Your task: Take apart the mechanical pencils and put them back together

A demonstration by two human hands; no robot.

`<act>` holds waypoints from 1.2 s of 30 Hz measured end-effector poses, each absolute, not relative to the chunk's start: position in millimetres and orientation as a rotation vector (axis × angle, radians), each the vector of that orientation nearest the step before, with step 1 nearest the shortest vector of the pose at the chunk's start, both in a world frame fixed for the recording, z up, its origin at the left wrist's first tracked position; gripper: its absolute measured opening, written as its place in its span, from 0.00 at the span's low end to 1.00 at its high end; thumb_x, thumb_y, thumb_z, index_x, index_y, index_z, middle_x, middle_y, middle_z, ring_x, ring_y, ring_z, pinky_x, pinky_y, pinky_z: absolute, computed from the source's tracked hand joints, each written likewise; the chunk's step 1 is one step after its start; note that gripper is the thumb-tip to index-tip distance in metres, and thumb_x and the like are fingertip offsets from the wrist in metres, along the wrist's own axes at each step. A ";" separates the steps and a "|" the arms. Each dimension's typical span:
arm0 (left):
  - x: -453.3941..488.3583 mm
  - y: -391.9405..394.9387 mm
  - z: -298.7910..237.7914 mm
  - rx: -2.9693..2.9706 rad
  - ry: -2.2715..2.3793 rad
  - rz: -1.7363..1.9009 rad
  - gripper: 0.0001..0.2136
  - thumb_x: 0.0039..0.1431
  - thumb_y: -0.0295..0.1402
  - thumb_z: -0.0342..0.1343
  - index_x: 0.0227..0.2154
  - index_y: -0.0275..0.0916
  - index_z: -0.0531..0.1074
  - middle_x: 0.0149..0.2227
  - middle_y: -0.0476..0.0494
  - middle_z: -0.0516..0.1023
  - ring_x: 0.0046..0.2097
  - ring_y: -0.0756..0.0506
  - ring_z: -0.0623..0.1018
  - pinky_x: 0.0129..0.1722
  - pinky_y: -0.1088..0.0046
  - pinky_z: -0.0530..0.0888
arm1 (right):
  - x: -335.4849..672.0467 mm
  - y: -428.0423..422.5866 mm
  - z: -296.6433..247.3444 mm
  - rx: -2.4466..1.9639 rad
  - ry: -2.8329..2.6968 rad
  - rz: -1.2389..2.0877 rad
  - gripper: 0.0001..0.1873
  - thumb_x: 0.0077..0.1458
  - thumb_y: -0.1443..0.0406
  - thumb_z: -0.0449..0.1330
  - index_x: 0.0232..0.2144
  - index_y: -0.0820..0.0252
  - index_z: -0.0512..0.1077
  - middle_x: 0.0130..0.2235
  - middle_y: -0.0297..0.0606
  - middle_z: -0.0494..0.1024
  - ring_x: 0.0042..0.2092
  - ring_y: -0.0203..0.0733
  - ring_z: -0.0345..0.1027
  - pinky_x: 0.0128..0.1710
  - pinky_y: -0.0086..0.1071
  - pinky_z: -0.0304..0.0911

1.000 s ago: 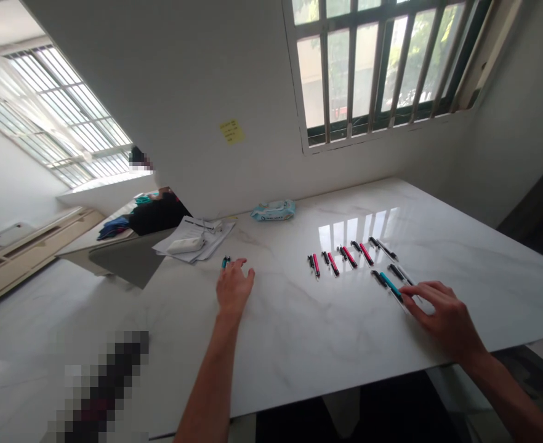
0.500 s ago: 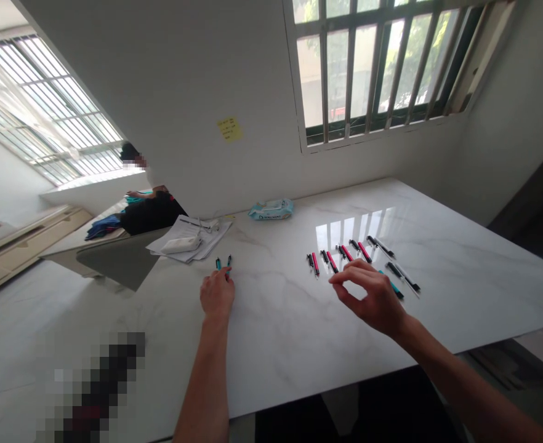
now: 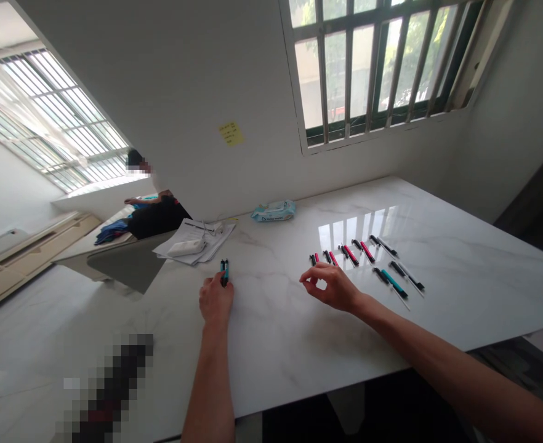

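So the left hand is sitting at the near-left part of the white marble surface, with its fingers closing on the near ends of the two teal pens, which are lying side by side and pointing away from the person. The right hand is hovering just in front of the row of pink pens, thumb and forefinger curling toward each other in a loose pinch with a gap between them, and I'm not seeing anything in it. Further right, a single teal pen is lying just beside two black-and-white pens. My take: the surface is looking glossy and slick, so round pens are probably rolling easily. Keeping the pair pinned flat and parallel with the left fingers seems smart. For the right hand, pinching one pen at mid-barrel beats grabbing an end, since the neighbours are lying close and a sloppy grab is likely knocking the row crooked. The wipes pack and papers are sitting well apart from all this.
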State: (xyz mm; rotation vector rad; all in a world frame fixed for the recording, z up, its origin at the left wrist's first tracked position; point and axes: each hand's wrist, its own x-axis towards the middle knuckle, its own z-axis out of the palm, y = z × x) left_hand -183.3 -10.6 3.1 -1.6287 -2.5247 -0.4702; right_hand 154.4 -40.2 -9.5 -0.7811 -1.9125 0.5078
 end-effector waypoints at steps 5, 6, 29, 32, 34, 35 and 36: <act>-187.1 -9.6 -0.2 -1.636 -2.462 -0.473 0.21 0.63 0.31 0.53 0.59 0.44 0.75 0.52 0.38 0.80 0.50 0.34 0.76 0.48 0.60 0.72 | 158.7 -41.6 -12.3 -0.855 -1.897 0.586 0.06 0.61 0.68 0.63 0.38 0.55 0.80 0.31 0.35 0.80 0.32 0.38 0.73 0.35 0.31 0.67; -186.3 -9.5 -0.7 -1.657 -2.432 -0.481 0.21 0.64 0.30 0.53 0.58 0.44 0.76 0.51 0.39 0.81 0.50 0.34 0.76 0.48 0.60 0.72 | 158.4 -41.2 -13.0 -0.865 -1.896 0.592 0.06 0.61 0.68 0.63 0.38 0.55 0.80 0.30 0.34 0.80 0.32 0.38 0.73 0.35 0.31 0.66; -169.6 -12.7 -5.9 -1.771 -2.417 -0.548 0.21 0.62 0.32 0.56 0.59 0.41 0.75 0.46 0.38 0.83 0.50 0.32 0.76 0.51 0.56 0.71 | 157.4 -43.7 -14.4 -0.932 -1.890 0.730 0.05 0.60 0.67 0.62 0.38 0.55 0.79 0.25 0.31 0.75 0.28 0.36 0.66 0.33 0.31 0.64; -168.4 -12.5 -2.5 -1.786 -2.373 -0.809 0.22 0.59 0.31 0.59 0.57 0.43 0.75 0.41 0.41 0.84 0.48 0.34 0.77 0.50 0.57 0.71 | 157.7 -43.6 -13.2 -0.930 -1.886 0.735 0.05 0.60 0.66 0.62 0.37 0.55 0.79 0.25 0.31 0.75 0.28 0.36 0.66 0.33 0.31 0.63; -165.0 -11.0 2.1 -1.804 -2.260 -1.188 0.24 0.57 0.33 0.63 0.58 0.45 0.74 0.40 0.43 0.84 0.45 0.38 0.79 0.49 0.60 0.72 | 157.8 -43.6 -12.1 -0.930 -1.882 0.736 0.05 0.60 0.66 0.61 0.37 0.55 0.79 0.25 0.31 0.75 0.28 0.36 0.66 0.33 0.31 0.63; -162.8 -9.9 4.7 -1.810 -2.186 -1.426 0.25 0.57 0.35 0.64 0.59 0.44 0.73 0.40 0.44 0.84 0.43 0.40 0.79 0.48 0.62 0.73 | 157.8 -43.5 -11.7 -0.932 -1.876 0.737 0.05 0.60 0.66 0.61 0.37 0.55 0.79 0.25 0.31 0.75 0.28 0.36 0.66 0.33 0.31 0.63; -160.5 -8.7 7.4 -1.811 -2.104 -1.686 0.26 0.56 0.37 0.66 0.59 0.44 0.72 0.40 0.44 0.83 0.43 0.42 0.80 0.47 0.64 0.74 | 157.8 -43.3 -11.7 -0.933 -1.871 0.739 0.05 0.60 0.66 0.61 0.37 0.55 0.79 0.25 0.31 0.75 0.28 0.36 0.66 0.33 0.31 0.63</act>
